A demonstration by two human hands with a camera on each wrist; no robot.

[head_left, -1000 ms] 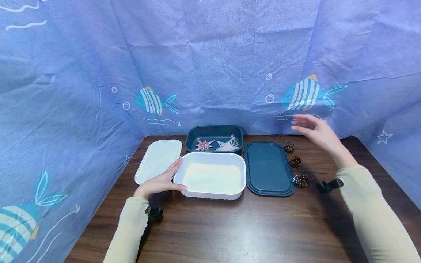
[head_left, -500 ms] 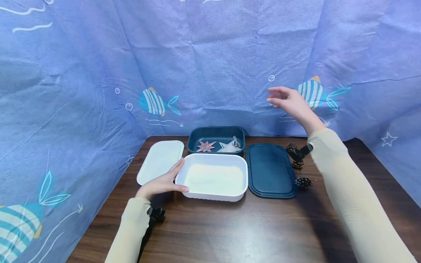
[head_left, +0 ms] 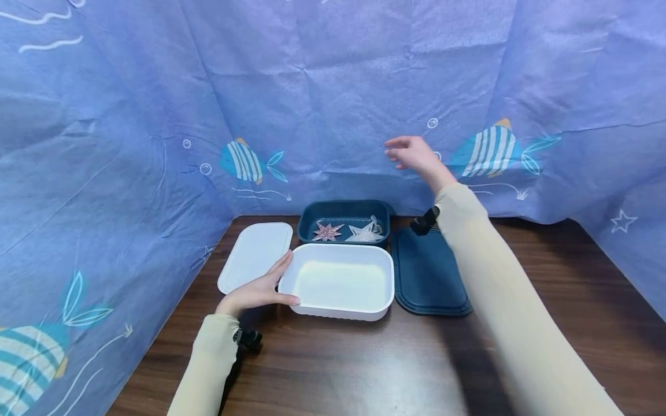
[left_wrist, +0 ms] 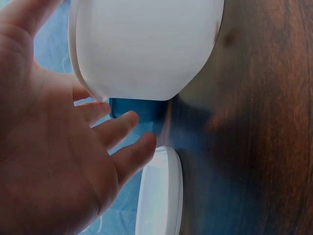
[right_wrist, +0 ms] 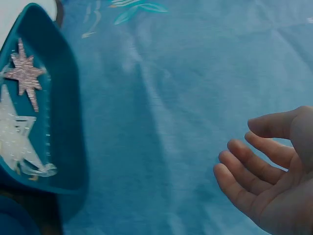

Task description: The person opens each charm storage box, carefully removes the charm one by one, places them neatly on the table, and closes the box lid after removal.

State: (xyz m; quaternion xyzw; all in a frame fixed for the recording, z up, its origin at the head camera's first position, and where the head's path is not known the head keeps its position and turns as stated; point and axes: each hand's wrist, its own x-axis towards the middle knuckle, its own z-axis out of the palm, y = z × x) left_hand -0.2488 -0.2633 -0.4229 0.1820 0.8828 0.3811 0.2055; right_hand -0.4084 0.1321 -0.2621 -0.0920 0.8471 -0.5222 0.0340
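White box [head_left: 338, 313], one: upright on the tabletop [head_left: 333, 370], uncovered; the landmark for all entries below. Left hand [head_left: 260, 290], one: at the left end of the white box, thumb over the near rim, forefinger at the far corner, fingers spread wide across that end and holding it; the remaining fingers free of it. Right hand [head_left: 413, 153], one: raised well above and beyond the white box, before the hanging cloth [head_left: 338, 86]; fingers loosely curved, a narrow gap to the thumb, nothing held. Blue box [head_left: 345, 209], one: just behind the white box, uncovered. Contents, two: a pink glitter star [head_left: 327, 232] and, to its right, a white star [head_left: 363, 233] with a clear loop. White lid [head_left: 255, 254], one: flat, left of the white box. Blue lid [head_left: 429, 274], one: flat, right of the white box, partly hidden by the right sleeve [head_left: 494, 289]. Progress, as judged: both stars look settled inside the blue box; neither lid is fitted yet, so closing either box appears undone. Ground under the sleeve: cannot tell.
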